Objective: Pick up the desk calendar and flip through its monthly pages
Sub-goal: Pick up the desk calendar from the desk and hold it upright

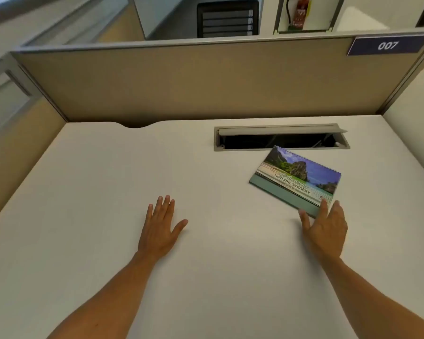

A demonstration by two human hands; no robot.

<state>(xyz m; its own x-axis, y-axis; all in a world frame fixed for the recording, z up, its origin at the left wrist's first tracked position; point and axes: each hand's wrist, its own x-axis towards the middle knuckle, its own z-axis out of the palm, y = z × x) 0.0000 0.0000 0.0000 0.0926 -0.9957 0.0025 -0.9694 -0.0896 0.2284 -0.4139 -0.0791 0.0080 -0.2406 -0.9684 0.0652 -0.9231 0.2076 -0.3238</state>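
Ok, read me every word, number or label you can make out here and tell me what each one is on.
"007": white digits on the blue sign at the top right of the cubicle partition.
"NATURAL SCENERY": cover of the desk calendar lying on the desk.
A script word above that title, possibly "Amazing": too blurred to be sure.
Label on the red fire extinguisher: too small to read.

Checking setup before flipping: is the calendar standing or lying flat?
Lying flat: the calendar rests cover-up on the desk, spiral away.
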